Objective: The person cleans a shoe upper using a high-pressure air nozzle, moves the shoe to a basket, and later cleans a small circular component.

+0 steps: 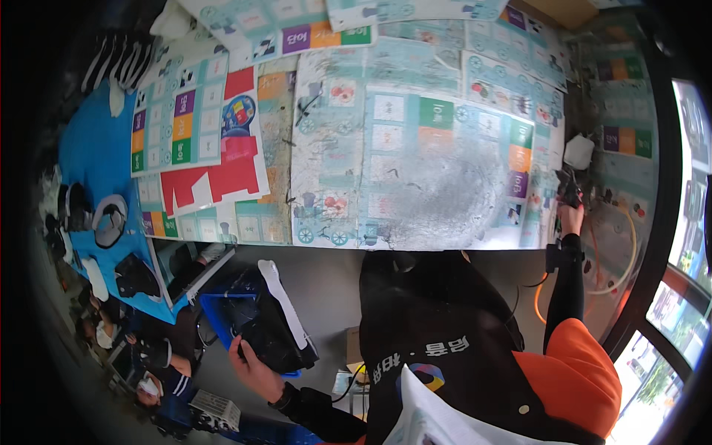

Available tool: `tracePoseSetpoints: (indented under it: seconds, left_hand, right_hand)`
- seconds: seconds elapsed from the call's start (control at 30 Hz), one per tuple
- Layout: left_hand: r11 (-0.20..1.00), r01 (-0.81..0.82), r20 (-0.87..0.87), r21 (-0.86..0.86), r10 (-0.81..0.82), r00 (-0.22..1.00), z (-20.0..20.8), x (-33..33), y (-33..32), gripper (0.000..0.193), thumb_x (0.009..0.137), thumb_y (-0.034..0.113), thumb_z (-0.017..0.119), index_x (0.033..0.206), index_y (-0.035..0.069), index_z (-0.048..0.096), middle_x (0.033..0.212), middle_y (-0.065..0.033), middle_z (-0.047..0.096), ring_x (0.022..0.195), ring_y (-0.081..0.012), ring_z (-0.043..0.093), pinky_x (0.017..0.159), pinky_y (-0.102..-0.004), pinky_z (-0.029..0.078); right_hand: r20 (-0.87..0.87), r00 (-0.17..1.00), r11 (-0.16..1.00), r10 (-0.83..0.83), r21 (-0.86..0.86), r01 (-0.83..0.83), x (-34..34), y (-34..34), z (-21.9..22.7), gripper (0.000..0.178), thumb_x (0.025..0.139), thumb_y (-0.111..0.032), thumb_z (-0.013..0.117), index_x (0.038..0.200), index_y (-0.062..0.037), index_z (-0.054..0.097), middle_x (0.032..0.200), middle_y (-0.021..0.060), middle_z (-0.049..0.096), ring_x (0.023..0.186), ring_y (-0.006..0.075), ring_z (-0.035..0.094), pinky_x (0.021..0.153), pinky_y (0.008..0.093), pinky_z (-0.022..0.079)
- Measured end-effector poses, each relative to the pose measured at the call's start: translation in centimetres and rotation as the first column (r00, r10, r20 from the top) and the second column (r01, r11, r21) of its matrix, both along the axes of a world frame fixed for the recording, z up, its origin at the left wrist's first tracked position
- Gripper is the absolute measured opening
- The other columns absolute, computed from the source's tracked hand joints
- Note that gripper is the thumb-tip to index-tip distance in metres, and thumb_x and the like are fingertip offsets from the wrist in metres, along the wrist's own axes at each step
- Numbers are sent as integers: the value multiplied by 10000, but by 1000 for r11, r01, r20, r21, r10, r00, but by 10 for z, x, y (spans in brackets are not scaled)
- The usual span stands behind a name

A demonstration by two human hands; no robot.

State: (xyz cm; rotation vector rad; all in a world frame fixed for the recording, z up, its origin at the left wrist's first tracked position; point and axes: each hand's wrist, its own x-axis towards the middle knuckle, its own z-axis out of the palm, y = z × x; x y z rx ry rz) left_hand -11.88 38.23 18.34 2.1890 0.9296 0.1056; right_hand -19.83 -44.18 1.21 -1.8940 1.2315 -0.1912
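My left hand [256, 371] reaches beside a blue crate [215, 315], its fingers apart and nothing visible between them. Black pieces [259, 337] fill the crate; their kind is hard to make out. A long white strip [280, 297], shaped like a shoe sole, lies along the crate's right side. At the right edge of the worktable [326, 156], my right hand [569, 213] closes round a small dark object [569, 185], whose kind I cannot tell. A crumpled white piece [578, 151] lies just beyond it.
Printed cardboard sheets cover the worktable, with a dark smudged patch [452, 185] at its middle. Red cut-out card [241, 167] lies to the left. Orange tubing [540, 300] hangs near my right forearm. A blue-covered table [93, 148] and a seated person [159, 371] are at the left.
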Motion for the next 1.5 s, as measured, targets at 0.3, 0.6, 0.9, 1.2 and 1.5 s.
tracePoseSetpoints:
  seconds: [0.3, 0.6, 0.9, 1.2, 1.5]
  left_hand:
    - [796, 312, 8, -519, -360, 933, 3, 175, -177, 245, 1014, 174, 647, 1197, 15, 684, 1046, 7, 660, 897, -80, 555, 741, -232, 425]
    - [704, 366, -294, -608, -628, 721, -132, 284, -334, 388, 968, 210, 634, 1200, -100, 668, 1141, -157, 723, 953, -221, 678, 805, -368, 528]
    - [706, 433, -97, -561, -575, 812, -177, 288, -342, 443, 942, 236, 690, 1215, -113, 683, 1184, -179, 721, 1016, -245, 670, 958, -373, 478]
    - [717, 369, -122, -591, -532, 838, -224, 305, -321, 445, 927, 249, 711, 1102, -159, 678, 1021, -172, 738, 853, -256, 700, 788, -418, 545]
    - [744, 307, -151, -593, -477, 866, -212, 301, -323, 421, 899, 255, 745, 1047, -138, 722, 972, -134, 758, 804, -193, 672, 756, -352, 519]
  right_hand:
    - [253, 967, 864, -24, 492, -108, 41, 133, 131, 309, 761, 19, 623, 1064, -19, 668, 921, 48, 707, 744, 126, 642, 567, 258, 469]
    - [213, 949, 866, 232, 400, -301, 29, 175, 159, 221, 807, -46, 622, 1022, -46, 671, 878, 26, 717, 800, 147, 628, 762, 288, 491]
    - [115, 754, 741, 647, 139, -657, 100, 228, 146, 191, 842, -211, 597, 962, -74, 652, 836, 226, 673, 847, 472, 649, 761, 544, 513]
    - [0, 810, 807, 587, 79, -585, 116, 255, 110, 196, 848, -219, 557, 940, -80, 660, 814, 246, 683, 847, 471, 662, 774, 554, 523]
    - [96, 825, 826, 556, 50, -562, 114, 249, 123, 159, 830, -208, 576, 884, -80, 654, 767, 236, 663, 782, 477, 654, 729, 555, 527]
